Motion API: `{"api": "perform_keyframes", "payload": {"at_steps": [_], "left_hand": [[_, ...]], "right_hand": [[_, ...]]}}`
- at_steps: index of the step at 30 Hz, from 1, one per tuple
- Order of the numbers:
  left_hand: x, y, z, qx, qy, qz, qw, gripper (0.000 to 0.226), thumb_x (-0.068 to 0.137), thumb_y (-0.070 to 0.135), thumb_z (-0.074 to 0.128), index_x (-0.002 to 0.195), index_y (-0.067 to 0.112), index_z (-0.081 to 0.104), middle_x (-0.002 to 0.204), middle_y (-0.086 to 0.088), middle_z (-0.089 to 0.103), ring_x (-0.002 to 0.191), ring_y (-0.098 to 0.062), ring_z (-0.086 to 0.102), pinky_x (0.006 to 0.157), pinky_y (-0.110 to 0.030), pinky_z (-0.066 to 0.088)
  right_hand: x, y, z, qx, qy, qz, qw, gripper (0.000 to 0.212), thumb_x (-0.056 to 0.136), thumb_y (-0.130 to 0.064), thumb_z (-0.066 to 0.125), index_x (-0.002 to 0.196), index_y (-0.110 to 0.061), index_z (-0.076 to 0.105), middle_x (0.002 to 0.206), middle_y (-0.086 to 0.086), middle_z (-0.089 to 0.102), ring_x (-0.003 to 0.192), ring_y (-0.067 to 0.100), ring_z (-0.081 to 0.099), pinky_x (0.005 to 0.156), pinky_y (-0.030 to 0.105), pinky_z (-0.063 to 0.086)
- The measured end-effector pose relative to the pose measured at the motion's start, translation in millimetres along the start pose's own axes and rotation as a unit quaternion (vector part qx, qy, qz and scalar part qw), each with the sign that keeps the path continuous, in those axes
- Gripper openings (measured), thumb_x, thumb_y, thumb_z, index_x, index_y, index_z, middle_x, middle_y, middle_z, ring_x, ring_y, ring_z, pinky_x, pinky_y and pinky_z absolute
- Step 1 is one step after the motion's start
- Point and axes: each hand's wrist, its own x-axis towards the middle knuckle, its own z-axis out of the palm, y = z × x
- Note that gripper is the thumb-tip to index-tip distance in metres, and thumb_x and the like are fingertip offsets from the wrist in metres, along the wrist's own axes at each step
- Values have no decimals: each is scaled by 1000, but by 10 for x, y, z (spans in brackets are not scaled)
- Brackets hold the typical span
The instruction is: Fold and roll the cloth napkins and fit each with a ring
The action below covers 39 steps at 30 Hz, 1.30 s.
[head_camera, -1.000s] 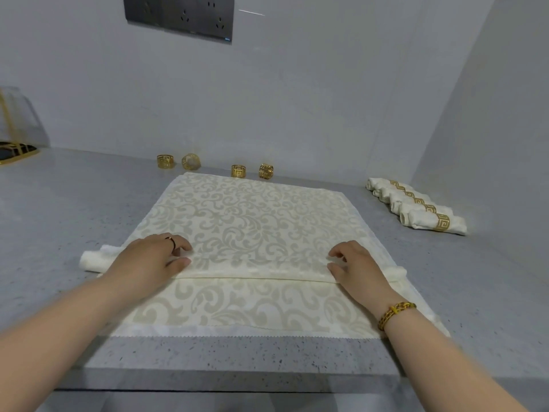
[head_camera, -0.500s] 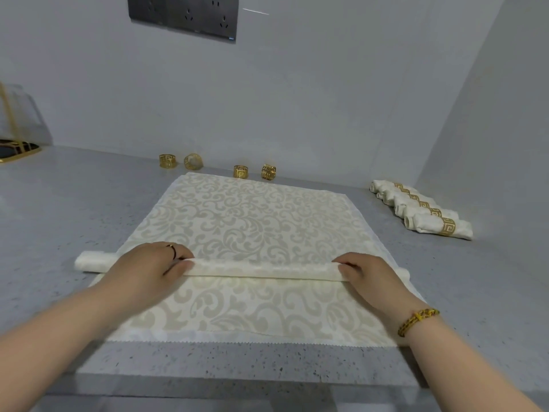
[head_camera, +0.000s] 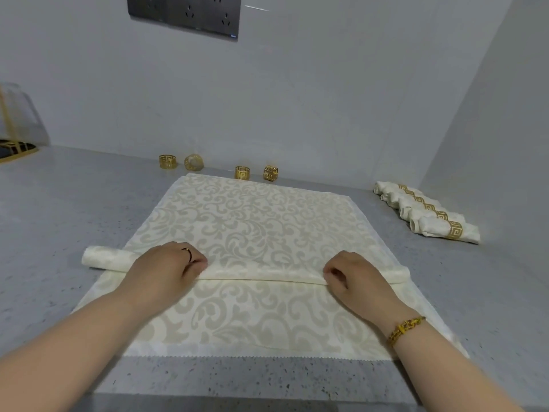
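A cream damask napkin point(head_camera: 252, 221) lies flat on the grey counter point(head_camera: 59, 209). Across its middle runs a long rolled band of the same cloth point(head_camera: 261, 276), with its ends sticking out left and right. My left hand point(head_camera: 166, 269) sits on the left part of the roll with fingers curled over it. My right hand point(head_camera: 353, 278) grips the right part, fingers and thumb curled on the cloth. Several gold napkin rings stand along the back wall, such as one ring point(head_camera: 167, 161) and another point(head_camera: 242, 172).
Several rolled napkins with gold rings point(head_camera: 430, 212) lie in a row at the right by the side wall. A gold-framed object point(head_camera: 15, 144) stands at the far left. The counter's front edge point(head_camera: 237, 391) is just below the napkin's hem.
The flat fold under my hands has become a rounder roll. The fingers of both hands have curled in on it.
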Motion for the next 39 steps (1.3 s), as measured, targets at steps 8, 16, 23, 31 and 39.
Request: {"api": "perform_keyframes", "payload": {"at_steps": [8,16,23,31,39], "left_hand": [[14,13,-72,21,-18,48,998,76,64,67,14,95,25,69,84,18,54,84,-7,51,64,-5,26],[-29,78,-52,42,-87,26,995,81,75,62,0,126,27,53,133,13,48,128,-8,36,100,-20,25],[-19,96,-27,59,-164,-5,985,45,99,38,18,143,32,19,153,12,12,141,-7,8,111,-22,6],[-19,111,-34,58,-170,-22,983,47,98,40,20,144,28,18,154,11,10,141,-7,7,111,-22,5],[31,61,-205,28,-180,-38,983,48,91,51,29,130,28,45,130,13,42,124,-7,33,99,-18,26]], "right_hand": [[47,13,-59,11,-47,34,998,19,92,-22,49,101,-12,63,91,-5,51,87,9,43,67,12,29],[76,-8,-76,-62,-108,106,987,22,98,-24,30,88,-16,48,102,3,51,97,18,40,79,26,26],[209,-309,-48,-18,-71,90,993,40,94,-11,37,133,-15,40,142,1,38,129,18,33,102,19,21],[361,-1194,369,124,-86,-111,982,34,93,-4,38,122,-8,57,134,5,51,127,16,42,100,11,24],[339,-1191,543,129,-136,-124,974,42,95,-5,35,135,-17,43,137,6,43,128,19,33,97,9,16]]}}
